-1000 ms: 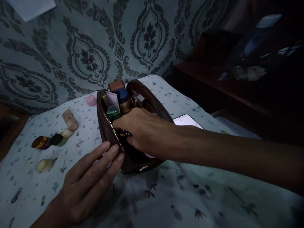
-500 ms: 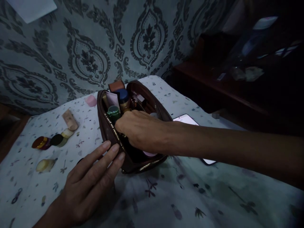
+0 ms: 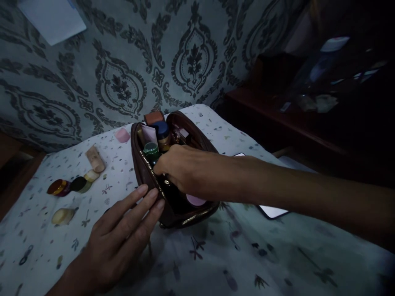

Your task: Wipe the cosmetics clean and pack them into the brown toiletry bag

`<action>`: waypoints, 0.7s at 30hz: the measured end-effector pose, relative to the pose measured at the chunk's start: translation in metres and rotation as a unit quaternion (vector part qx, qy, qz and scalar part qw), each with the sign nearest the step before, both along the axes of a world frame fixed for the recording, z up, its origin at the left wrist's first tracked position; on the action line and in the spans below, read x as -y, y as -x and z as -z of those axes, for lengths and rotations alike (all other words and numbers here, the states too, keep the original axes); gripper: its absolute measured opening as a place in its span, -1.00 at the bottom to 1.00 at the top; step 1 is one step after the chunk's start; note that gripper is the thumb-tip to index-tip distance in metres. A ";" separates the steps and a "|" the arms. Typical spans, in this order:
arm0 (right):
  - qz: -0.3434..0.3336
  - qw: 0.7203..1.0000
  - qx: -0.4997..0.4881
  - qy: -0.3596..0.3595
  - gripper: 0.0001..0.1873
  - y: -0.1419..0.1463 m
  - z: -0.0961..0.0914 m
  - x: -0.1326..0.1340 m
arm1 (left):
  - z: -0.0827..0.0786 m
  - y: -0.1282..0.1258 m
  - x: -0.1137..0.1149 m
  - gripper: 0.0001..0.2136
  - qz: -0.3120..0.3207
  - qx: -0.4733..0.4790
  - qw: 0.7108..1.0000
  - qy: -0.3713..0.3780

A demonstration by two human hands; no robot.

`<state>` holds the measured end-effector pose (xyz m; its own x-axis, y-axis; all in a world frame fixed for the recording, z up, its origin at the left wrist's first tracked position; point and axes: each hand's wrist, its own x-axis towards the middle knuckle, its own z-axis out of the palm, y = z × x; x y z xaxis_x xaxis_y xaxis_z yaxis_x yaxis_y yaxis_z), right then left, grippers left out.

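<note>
An open brown zip pouch (image 3: 145, 176) stands on a patterned sheet (image 3: 216, 255), packed with small bottles and tubes, among them a green-capped jar (image 3: 151, 149) and a blue-capped one (image 3: 161, 128). My right hand (image 3: 182, 168) reaches into the pouch from the right, its fingers curled down inside and hidden at the tips. My left hand (image 3: 123, 230) lies flat with fingers stretched out, the fingertips pressing the pouch's near side by the zip.
Small cosmetic pots (image 3: 70, 185), a beige tube (image 3: 95, 159), a pale jar (image 3: 62, 215) and a pink item (image 3: 122, 135) lie left of the pouch. A lit phone (image 3: 273, 211) lies under my right forearm. Patterned wall behind; dark furniture (image 3: 296, 115) at right.
My right hand has shifted slightly inside the pouch. The camera tilted, so everything sits a little lower and to the right. My left hand keeps its place against the pouch.
</note>
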<state>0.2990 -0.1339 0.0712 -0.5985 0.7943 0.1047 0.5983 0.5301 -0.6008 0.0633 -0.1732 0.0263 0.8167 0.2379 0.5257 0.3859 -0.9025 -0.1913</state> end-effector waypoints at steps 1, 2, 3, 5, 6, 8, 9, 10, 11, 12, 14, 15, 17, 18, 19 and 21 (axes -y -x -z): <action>-0.009 1.000 -0.013 -0.009 -0.78 -0.004 -0.003 0.003 | -0.001 0.001 0.000 -0.57 0.000 -0.005 1.000 0.002; -0.018 0.999 -0.023 -0.019 -0.77 -0.007 -0.007 0.006 | -0.002 0.002 0.000 -0.57 0.000 -0.014 1.000 0.006; -0.022 0.999 -0.030 -0.028 -0.77 -0.011 -0.010 0.009 | -0.002 0.003 0.000 -0.56 0.000 -0.024 1.000 0.009; -0.015 0.999 -0.025 -0.034 -0.78 -0.017 -0.015 0.014 | -0.004 0.004 0.000 -0.54 0.000 -0.039 0.999 0.011; -0.007 0.999 -0.010 -0.038 -0.79 -0.018 -0.017 0.015 | -0.004 0.004 0.000 -0.53 0.001 -0.042 0.999 0.011; 0.001 0.998 0.030 -0.058 -0.81 -0.017 -0.018 0.017 | -0.004 0.004 0.001 -0.53 -0.001 -0.044 0.999 0.011; 0.002 0.996 0.051 -0.071 -0.83 -0.015 -0.018 0.017 | -0.005 0.003 0.001 -0.53 -0.003 -0.043 0.999 0.010; 0.001 0.994 0.074 -0.082 -0.85 -0.012 -0.017 0.017 | -0.005 0.002 0.002 -0.54 -0.005 -0.042 0.999 0.008; 0.001 0.991 0.098 -0.087 -0.89 -0.008 -0.017 0.016 | -0.005 0.001 0.002 -0.55 -0.007 -0.041 0.999 0.006; 0.001 0.989 0.124 -0.085 -0.92 -0.004 -0.017 0.015 | -0.005 0.000 0.002 -0.56 -0.008 -0.041 0.999 0.004; 0.000 0.982 0.178 -0.061 -0.92 0.003 -0.020 0.012 | -0.006 -0.002 0.003 -0.57 -0.008 -0.043 0.999 0.001; -0.002 0.978 0.203 -0.043 -0.89 0.006 -0.021 0.010 | -0.006 -0.002 0.004 -0.56 -0.010 -0.045 0.999 -0.001; -0.001 0.970 0.243 -0.004 -0.83 0.011 -0.025 0.007 | -0.006 -0.003 0.004 -0.56 -0.012 -0.048 0.999 -0.006; 0.003 0.967 0.253 0.010 -0.80 0.012 -0.027 0.005 | -0.006 -0.003 0.005 -0.57 -0.014 -0.049 0.999 -0.009; 0.010 0.966 0.257 0.020 -0.76 0.014 -0.027 0.004 | -0.006 -0.003 0.005 -0.57 -0.014 -0.049 0.999 -0.010; 0.020 0.969 0.244 0.026 -0.72 0.016 -0.025 0.001 | -0.005 -0.003 0.005 -0.58 -0.012 -0.047 0.999 -0.013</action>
